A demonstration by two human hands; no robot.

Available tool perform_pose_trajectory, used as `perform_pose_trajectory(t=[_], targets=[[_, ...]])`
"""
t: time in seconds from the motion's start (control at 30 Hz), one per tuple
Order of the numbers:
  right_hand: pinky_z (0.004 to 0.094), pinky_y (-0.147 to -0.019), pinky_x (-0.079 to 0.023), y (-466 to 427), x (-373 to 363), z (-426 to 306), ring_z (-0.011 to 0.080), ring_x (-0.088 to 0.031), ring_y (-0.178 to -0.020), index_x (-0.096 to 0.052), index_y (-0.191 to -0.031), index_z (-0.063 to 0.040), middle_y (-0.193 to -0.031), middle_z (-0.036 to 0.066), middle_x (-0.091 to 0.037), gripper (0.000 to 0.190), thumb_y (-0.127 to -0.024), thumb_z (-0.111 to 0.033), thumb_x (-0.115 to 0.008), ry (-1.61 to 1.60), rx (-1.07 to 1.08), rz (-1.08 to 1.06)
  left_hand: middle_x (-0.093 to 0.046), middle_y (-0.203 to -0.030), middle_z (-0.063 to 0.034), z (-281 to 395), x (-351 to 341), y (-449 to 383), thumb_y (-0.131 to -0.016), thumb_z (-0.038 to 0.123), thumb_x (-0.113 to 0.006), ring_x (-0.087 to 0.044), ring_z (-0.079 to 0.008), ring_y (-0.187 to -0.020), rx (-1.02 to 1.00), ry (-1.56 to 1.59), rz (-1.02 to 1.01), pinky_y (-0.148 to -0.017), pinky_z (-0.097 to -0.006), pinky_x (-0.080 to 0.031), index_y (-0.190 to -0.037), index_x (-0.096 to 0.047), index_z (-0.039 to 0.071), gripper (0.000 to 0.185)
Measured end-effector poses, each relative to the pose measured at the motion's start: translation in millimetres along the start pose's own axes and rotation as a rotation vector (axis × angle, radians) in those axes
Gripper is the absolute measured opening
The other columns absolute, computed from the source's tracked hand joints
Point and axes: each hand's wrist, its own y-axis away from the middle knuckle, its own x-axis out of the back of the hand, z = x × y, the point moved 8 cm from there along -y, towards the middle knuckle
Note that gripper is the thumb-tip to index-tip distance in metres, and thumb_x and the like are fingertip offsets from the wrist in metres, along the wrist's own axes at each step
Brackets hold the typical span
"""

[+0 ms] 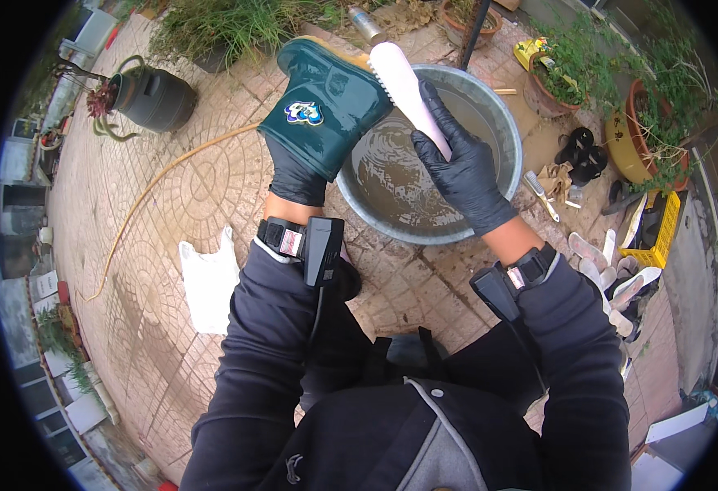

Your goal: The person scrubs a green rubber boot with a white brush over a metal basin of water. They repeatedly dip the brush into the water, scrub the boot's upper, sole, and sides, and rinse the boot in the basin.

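Note:
My left hand (pixel 298 173), in a black glove, is inside the shaft of a wet green rubber boot (pixel 340 92); its fingers are hidden. The boot bears a small badge and its tan sole faces up and away. My right hand (pixel 466 166), gloved too, grips the handle of a pale pink scrubbing brush (pixel 398 77), its bristles turned toward the boot's foot. Whether the bristles touch the boot is hard to tell. Below both stands a round metal tub (pixel 516 147) of murky, rippled water (pixel 395 178).
A white plastic bag (pixel 208 285) and a hose (pixel 150 184) lie on the paving at left. Right of the tub are another brush (pixel 541 195), several insoles (pixel 622 288) and a yellow crate (pixel 656 245). Potted plants (pixel 552 86) and a metal can (pixel 366 26) stand or lie beyond.

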Motion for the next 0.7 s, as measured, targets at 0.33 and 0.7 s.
perform_pose_trajectory(t=[0.33, 0.7], targets=[[0.0366, -0.082, -0.052, 6, -14, 8, 0.0309, -0.066, -0.101, -0.039, -0.145, -0.02, -0.121, 0.019, -0.061, 0.057, -0.092, -0.023, -0.061, -0.15, -0.1, -0.034, -0.068, -0.098, -0.0107, 18, 17, -4, -0.088, 0.035, -0.058, -0.065, -0.0282, -0.09, -0.102, -0.452, 0.143, -0.073, -0.0359, -0.05, -0.101, -0.067, 0.009, 0.031], [0.0313, -0.089, -0.048, 8, -29, -30, 0.0238, -0.063, -0.107, -0.045, -0.142, -0.021, -0.121, 0.015, -0.063, 0.058, -0.089, -0.009, -0.064, -0.118, -0.135, -0.302, -0.066, -0.095, -0.013, 27, -7, -11, -0.086, 0.03, -0.059, -0.063, -0.031, -0.093, -0.14, -0.569, -0.039, -0.076, -0.0372, -0.049, -0.099, -0.067, 0.009, 0.026]])
